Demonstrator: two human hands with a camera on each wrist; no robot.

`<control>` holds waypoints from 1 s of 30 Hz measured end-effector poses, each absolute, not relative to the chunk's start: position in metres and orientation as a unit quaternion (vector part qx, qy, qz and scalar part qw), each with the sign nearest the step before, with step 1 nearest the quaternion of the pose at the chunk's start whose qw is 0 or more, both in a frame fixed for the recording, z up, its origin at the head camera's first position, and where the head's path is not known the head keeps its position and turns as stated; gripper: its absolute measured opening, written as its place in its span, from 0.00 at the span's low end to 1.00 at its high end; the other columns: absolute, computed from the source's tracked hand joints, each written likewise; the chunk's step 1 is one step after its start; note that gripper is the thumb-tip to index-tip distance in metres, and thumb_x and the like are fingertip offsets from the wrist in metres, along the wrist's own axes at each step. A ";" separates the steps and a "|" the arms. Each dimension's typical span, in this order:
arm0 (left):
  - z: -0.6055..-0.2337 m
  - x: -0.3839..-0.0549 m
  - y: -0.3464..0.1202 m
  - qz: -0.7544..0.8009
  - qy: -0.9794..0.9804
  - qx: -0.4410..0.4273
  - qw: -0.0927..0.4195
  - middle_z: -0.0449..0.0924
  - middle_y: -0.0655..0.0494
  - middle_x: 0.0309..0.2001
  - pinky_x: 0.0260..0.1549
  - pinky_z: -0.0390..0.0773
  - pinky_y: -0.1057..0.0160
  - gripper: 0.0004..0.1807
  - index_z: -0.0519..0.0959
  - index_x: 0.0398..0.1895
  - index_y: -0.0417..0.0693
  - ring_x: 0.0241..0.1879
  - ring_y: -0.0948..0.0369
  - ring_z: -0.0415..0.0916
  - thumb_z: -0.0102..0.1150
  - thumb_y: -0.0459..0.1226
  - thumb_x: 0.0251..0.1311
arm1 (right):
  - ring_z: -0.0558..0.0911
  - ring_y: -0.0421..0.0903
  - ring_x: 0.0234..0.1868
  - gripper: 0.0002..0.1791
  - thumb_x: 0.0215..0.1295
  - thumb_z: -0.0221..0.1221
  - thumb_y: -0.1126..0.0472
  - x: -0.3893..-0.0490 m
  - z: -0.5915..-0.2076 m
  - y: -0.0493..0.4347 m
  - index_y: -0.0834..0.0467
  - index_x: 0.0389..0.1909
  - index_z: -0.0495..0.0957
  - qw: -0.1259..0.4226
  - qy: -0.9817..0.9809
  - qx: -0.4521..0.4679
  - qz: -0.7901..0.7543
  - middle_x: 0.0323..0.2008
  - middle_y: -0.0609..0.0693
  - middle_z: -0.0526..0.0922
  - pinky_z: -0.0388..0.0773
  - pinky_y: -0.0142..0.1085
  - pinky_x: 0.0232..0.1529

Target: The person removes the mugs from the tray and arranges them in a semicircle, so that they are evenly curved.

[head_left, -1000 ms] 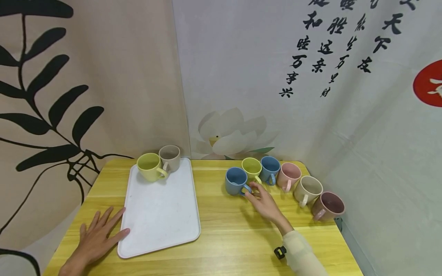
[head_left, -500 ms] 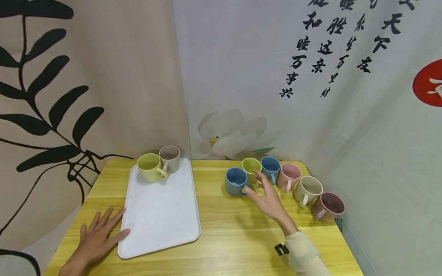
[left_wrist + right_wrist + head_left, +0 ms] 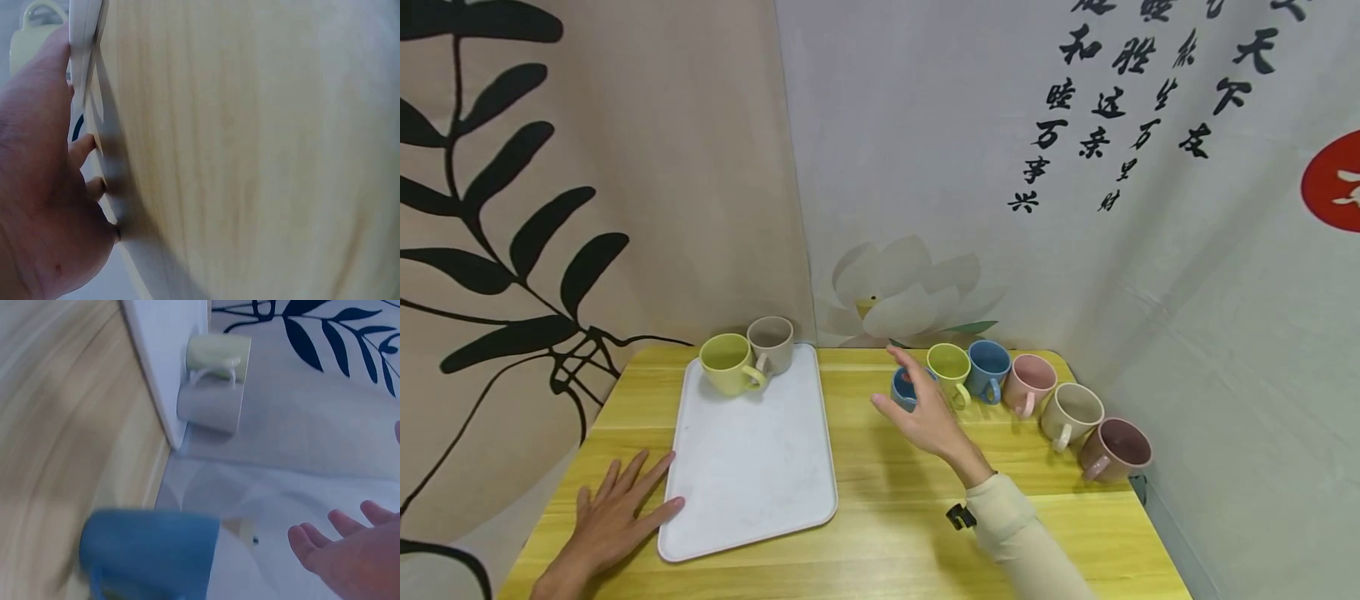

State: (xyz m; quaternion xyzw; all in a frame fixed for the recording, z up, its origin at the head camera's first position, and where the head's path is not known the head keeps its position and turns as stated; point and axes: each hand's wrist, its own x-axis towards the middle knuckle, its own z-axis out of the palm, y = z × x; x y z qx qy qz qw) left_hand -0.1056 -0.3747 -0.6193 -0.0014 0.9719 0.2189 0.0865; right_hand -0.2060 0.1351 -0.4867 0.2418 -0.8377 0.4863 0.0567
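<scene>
My right hand hovers with spread fingers above and in front of the near blue mug, partly hiding it. In the right wrist view the same blue mug stands apart from the right hand, which holds nothing. At the left, my left hand lies with fingers extended, its fingertips touching the left edge of the white tray. A yellow-green mug and a grey-beige mug stand at the tray's far end.
To the right, a curved row holds a yellow-green mug, a blue mug, a pink mug, a cream mug and a mauve mug. A printed curtain hangs behind the wooden table.
My right hand has let go of the near blue mug's handle area, opened, and shifted left in front of that mug. The left hand and the mugs have stayed put.
</scene>
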 end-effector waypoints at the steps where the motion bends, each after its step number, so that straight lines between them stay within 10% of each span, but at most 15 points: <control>1: -0.619 -0.106 -0.375 0.218 0.972 -0.001 0.086 0.44 0.19 0.88 0.65 0.31 0.00 0.51 0.54 0.94 0.57 0.82 0.09 0.34 0.53 0.71 0.79 | 0.70 0.63 0.86 0.45 0.80 0.68 0.49 -0.208 -0.487 0.128 0.49 0.90 0.60 0.051 -0.835 0.247 0.489 0.89 0.56 0.66 0.70 0.67 0.84; 30: -0.620 -0.105 -0.374 0.224 0.971 -0.003 0.087 0.43 0.19 0.88 0.66 0.29 0.01 0.52 0.53 0.94 0.58 0.83 0.10 0.33 0.53 0.71 0.79 | 0.78 0.54 0.81 0.43 0.80 0.68 0.44 -0.241 -0.525 -0.011 0.51 0.89 0.63 -0.049 -0.827 0.283 0.483 0.85 0.53 0.73 0.82 0.51 0.79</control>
